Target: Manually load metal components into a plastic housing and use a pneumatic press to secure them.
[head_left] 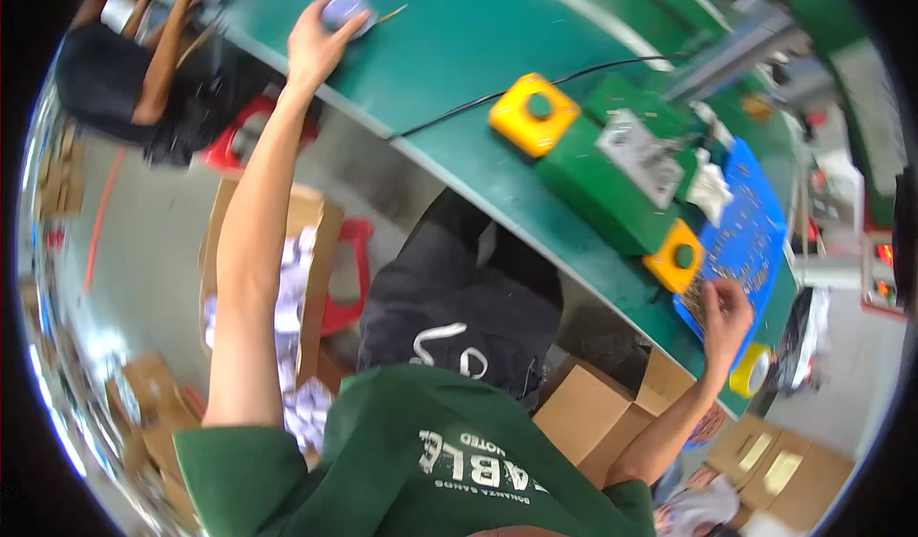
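My left hand (317, 44) reaches far out over the green table, its fingers around a small pale-purple cup-like piece (348, 8). A thin brownish stick (392, 14) shows just beside that piece. On the right, my right hand (727, 322) is at the near end of a blue tray (755, 214) with many tiny brownish parts scattered on it. Its fingers are pinched together, and what they hold, if anything, is too small to make out. Left of the tray stands a green machine (602, 188) with a metal plate (639, 159) on top.
Two yellow button boxes (535, 114) with green buttons flank the machine. A black cable (449, 116) crosses the green table (421, 68). Yellow tape (752, 372) sits by the tray. Cardboard boxes (583, 408) and a red stool (349, 274) stand below. A co-worker (115, 83) sits at far left.
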`<state>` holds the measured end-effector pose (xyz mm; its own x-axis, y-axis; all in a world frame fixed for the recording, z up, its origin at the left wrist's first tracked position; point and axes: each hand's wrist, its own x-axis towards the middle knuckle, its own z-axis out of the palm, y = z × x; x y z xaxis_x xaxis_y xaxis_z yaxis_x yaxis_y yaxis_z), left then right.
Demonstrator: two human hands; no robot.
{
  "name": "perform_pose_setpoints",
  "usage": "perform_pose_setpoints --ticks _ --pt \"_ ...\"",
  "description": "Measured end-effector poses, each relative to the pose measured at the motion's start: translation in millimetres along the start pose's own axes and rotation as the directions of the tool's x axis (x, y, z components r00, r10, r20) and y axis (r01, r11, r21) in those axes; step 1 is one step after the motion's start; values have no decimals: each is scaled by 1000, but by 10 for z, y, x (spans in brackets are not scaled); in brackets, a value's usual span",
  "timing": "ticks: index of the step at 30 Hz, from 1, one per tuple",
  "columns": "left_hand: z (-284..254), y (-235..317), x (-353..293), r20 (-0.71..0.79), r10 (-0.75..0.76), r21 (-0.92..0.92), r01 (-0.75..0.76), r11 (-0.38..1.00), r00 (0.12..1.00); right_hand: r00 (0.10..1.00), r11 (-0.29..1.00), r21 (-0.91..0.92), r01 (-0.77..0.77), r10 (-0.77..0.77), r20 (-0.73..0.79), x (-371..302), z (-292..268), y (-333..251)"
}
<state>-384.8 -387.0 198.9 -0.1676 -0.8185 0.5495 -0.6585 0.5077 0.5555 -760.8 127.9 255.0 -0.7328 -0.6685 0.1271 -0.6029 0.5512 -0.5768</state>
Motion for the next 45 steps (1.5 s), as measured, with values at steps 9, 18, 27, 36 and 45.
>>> perform_pose_setpoints --ticks 9,18,27,36,45 --pt "-1240 -1027 -1614 -134 -312 150 331 932 941 984 985 169 34 -3 -180 82 40 354" --pt "-1513 -1363 -2660 844 -314 329 43 943 435 994 982 183 -36 55 -99 76 117 430" --pt "-1564 -1343 -2523 835 -369 409 -12 912 408 993 956 293 25 11 -119 63 200 553" --pt "-1299 408 -1303 534 160 -234 -37 972 830 976 965 263 10 48 -212 -11 256 319" --pt "84 1862 -596 459 440 -866 278 415 772 937 974 222 44 37 -348 -11 367 53"
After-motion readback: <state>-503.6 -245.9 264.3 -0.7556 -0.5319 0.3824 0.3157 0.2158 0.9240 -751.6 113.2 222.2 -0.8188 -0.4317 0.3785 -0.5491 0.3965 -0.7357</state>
